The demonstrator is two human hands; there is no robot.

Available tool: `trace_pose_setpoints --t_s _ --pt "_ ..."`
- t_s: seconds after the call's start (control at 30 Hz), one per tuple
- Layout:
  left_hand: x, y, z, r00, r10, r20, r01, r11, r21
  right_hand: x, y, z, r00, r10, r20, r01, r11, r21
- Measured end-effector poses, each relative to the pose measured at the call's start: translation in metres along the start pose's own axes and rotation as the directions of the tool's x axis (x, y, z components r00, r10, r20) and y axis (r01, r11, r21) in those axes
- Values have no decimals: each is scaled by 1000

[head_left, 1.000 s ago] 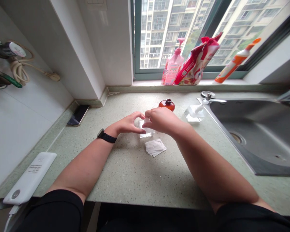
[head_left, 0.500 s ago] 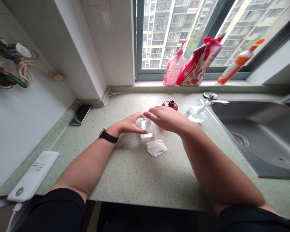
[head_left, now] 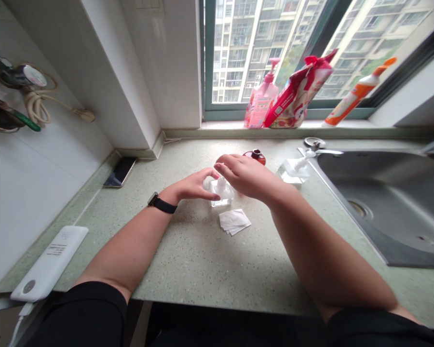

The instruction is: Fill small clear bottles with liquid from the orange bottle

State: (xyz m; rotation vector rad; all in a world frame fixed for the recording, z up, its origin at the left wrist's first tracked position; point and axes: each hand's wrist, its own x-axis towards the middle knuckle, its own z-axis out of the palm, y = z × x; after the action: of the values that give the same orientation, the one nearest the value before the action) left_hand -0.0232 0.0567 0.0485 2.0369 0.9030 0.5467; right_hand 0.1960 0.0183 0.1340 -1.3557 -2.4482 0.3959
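A small clear square bottle [head_left: 222,196] stands on the counter with a whitish, translucent neck. My left hand [head_left: 197,184], below a black watch, curves around its left side, thumb in front and fingers behind. Over the bottle's top is my right hand [head_left: 244,174], palm down, fingers together and bent. What lies under those fingers is hidden. Just in front of the bottle rests a small stack of white wipes [head_left: 235,220]. A reddish-brown bottle [head_left: 259,157] with a dark, uncapped-looking mouth sits behind my right hand.
Right of my hands, a clear pump bottle [head_left: 294,169] stands beside the steel sink [head_left: 383,207]. A phone [head_left: 120,172] and white power bank [head_left: 50,262] lie at left. A pink pump bottle [head_left: 261,103], red pouch [head_left: 298,94] and orange-white bottle [head_left: 352,99] line the sill.
My right hand has shifted slightly up and away over the bottle's top, so more of the neck shows. My left hand and the bottle have stayed in place.
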Motion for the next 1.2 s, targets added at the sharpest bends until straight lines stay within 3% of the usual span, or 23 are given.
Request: trace_pose_setpoints --t_s 0.07,0.17,0.3,0.47,0.63,0.73,0.83,1.03,1.13,1.2 --pt "0 0 0 1000 13 1 -13 1000 -15 2 -1 2 999 -28 44 28 1000 12" --pt "-1 1 0 1000 -1 4 1 1000 -5 4 1 6 996 36 79 -32 998 -51" --pt "-1 0 0 1000 1 7 -1 1000 5 5 3 7 995 100 21 -99 993 -59" --pt "-1 0 0 1000 2 2 -2 1000 -7 3 1 4 998 45 49 -47 998 32" --pt "-1 1 -1 1000 -13 11 13 1000 -3 2 2 2 989 146 -6 -146 989 -25" --pt "0 0 0 1000 -4 13 4 1000 -11 2 3 4 994 104 -18 -103 994 31" --pt "0 1 0 1000 2 9 -2 1000 -19 2 3 5 998 51 47 -52 998 21" --pt "0 0 0 1000 -28 11 28 1000 -4 2 3 2 994 109 3 -108 987 -123" --pt "0 -1 -1 1000 -8 12 8 1000 -5 2 0 1 999 27 -26 -29 997 -73" --pt "0 -2 -1 1000 10 20 -10 1000 -17 0 0 2 999 -40 16 40 999 -35"
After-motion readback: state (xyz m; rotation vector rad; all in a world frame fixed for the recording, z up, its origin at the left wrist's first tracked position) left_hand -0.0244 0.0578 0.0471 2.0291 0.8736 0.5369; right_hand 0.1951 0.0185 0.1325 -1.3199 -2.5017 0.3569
